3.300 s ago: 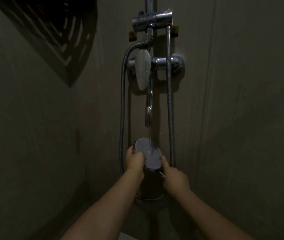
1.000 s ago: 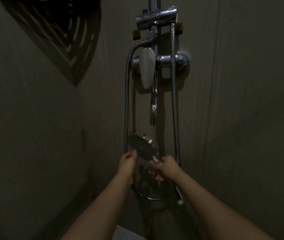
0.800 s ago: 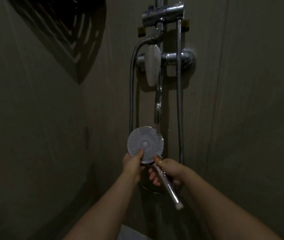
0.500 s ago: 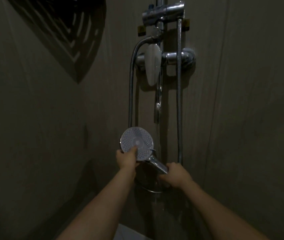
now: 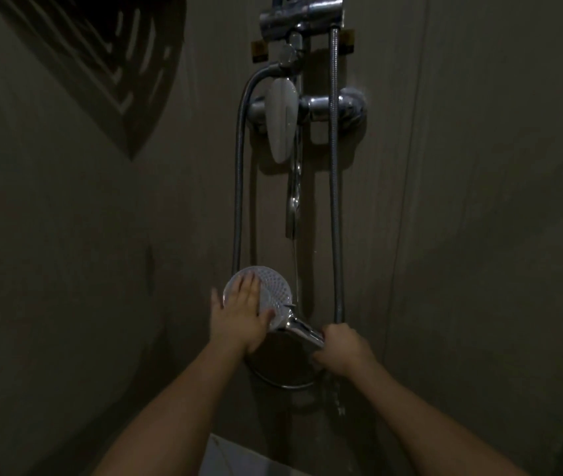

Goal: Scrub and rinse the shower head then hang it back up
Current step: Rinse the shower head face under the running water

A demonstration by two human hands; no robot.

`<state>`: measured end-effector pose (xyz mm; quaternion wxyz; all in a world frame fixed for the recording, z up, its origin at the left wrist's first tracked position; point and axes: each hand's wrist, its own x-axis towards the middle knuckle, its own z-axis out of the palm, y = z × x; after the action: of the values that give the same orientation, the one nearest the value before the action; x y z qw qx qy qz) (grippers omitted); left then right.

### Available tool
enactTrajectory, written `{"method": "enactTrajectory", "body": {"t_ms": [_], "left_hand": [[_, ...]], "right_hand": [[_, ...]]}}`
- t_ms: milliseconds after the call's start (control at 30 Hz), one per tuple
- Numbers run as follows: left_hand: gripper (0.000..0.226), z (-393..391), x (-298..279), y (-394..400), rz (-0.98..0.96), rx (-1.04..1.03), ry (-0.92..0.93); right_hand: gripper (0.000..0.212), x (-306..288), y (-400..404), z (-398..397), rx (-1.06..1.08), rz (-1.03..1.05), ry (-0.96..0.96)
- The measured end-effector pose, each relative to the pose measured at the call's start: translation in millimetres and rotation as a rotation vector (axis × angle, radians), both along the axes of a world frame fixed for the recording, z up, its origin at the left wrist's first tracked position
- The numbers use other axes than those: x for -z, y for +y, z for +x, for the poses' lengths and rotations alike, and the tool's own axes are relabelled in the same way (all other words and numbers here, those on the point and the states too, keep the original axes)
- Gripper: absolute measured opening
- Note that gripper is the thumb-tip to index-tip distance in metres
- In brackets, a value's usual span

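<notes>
The left hand (image 5: 242,312) lies flat on the shower head (image 5: 266,292) face, the right hand (image 5: 340,348) grips its handle, beneath the dribbling spout (image 5: 294,201), between hose (image 5: 335,201) loops.

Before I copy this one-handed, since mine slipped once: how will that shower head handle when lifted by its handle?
Probably slippery: the shower head has a shiny chrome handle, and a thin stream of water falls from the spout right beside it. Likely top-heavy, since the wide face sits far from the right hand; the left hand lies flat on it. The metal hose may tug.
</notes>
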<state>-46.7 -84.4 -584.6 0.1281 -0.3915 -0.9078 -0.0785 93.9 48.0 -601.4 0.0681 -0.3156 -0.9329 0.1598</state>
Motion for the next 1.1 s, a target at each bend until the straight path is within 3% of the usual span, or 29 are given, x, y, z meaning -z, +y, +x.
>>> {"method": "enactTrajectory", "body": {"t_ms": [100,200,267,333,467,567,633,667,733,833,1000,1033,1100], "left_hand": [[0.077,6,-3,-1,0.202,-0.151,-0.184],[0.089,6,-13,2,0.735,-0.272,-0.718],[0.069,2,-19,-2,0.917,-0.367,-0.889],[0.053,1,-22,-8,0.974,-0.407,-0.900],[0.046,-3,-26,-20,1.101,-0.476,-0.811],[0.043,-9,-25,-36,1.236,-0.526,-0.767],[0.041,-14,-22,-49,1.352,-0.566,-0.778],[0.041,-16,-20,-55,1.414,-0.589,-0.792],[0.041,-19,-15,-64,1.523,-0.622,-0.811],[0.039,-16,-11,-67,1.613,-0.647,-0.806],[0.039,3,-23,-49,1.777,-0.619,-0.839],[0.038,6,-25,-45,1.763,-0.602,-0.849],[0.035,9,-27,-38,1.715,-0.536,-0.868]], "right_hand": [[0.032,1,-1,1,-0.012,0.002,0.013],[0.048,-1,4,4,-0.017,-0.031,0.018],[0.044,-2,8,7,-0.037,-0.119,0.069],[0.032,-4,6,7,-0.037,-0.182,0.184],[0.036,-19,-1,-9,0.164,-0.315,0.534],[0.028,-35,-6,-18,0.224,-0.808,0.765],[0.018,-40,-15,-24,0.107,-1.145,0.757],[0.014,-41,-18,-27,0.022,-1.130,0.676],[0.019,-45,-23,-35,-0.105,-0.822,0.442],[0.043,-60,-23,-48,-0.138,-0.212,0.139],[0.069,-73,-25,-59,-0.246,0.609,-0.085],[0.066,-74,-26,-60,-0.266,0.689,-0.090],[0.059,-76,-24,-63,-0.283,0.651,-0.085]]}}
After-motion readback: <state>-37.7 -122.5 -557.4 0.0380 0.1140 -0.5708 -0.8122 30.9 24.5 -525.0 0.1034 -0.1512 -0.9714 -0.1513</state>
